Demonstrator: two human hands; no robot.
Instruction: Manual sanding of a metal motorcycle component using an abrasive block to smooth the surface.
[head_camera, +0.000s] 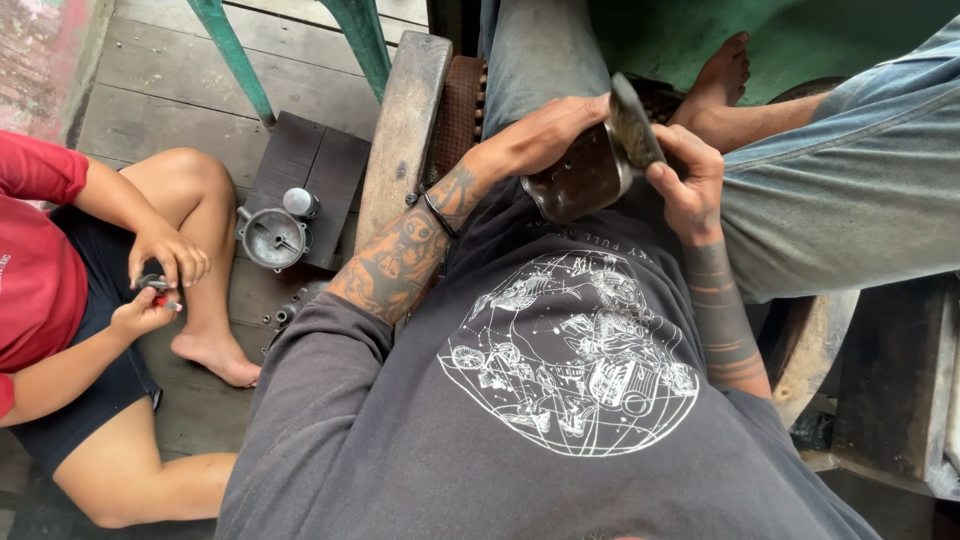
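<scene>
Seated, I hold a dark, dirty metal engine part (578, 180) over my lap. My left hand (545, 132) grips its upper left side. My right hand (688, 172) pinches a flat, worn grey abrasive pad (634, 122) against the part's top right edge. Both forearms are tattooed, and a black band circles my left wrist.
A wooden bench plank (403, 125) runs beside my left arm. On a dark wooden block (315, 160) on the plank floor rest a round metal carburettor-like part (272, 238) and a small silver cap (299, 202). At left sits another person in red, hands (160, 280) on a small red-handled tool.
</scene>
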